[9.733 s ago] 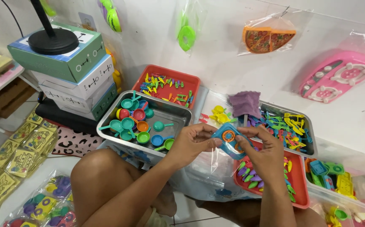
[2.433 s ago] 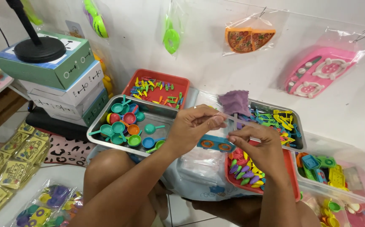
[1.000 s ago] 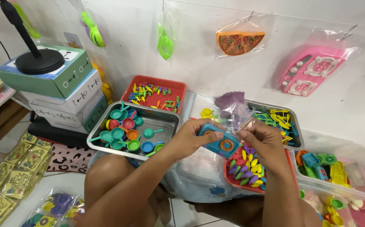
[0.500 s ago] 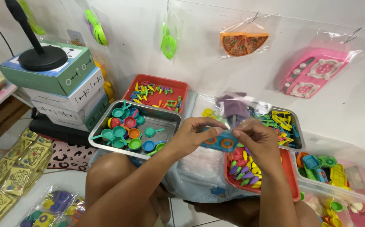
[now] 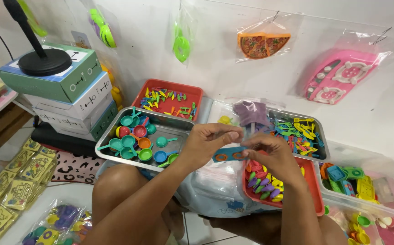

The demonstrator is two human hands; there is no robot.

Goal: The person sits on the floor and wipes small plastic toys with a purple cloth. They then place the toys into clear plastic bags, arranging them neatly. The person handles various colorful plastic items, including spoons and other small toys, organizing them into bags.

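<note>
Over the trays, dead centre, your left hand and right hand have their fingers pinched on a blue toy strip with orange rings; steel tray of little pans at 9 o'clock.

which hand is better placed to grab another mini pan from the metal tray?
Left, probably. The left hand sits right beside the metal tray of small pans; the right hand is over the red tray. Both currently pinch the blue toy piece, so one grip must release.
</note>
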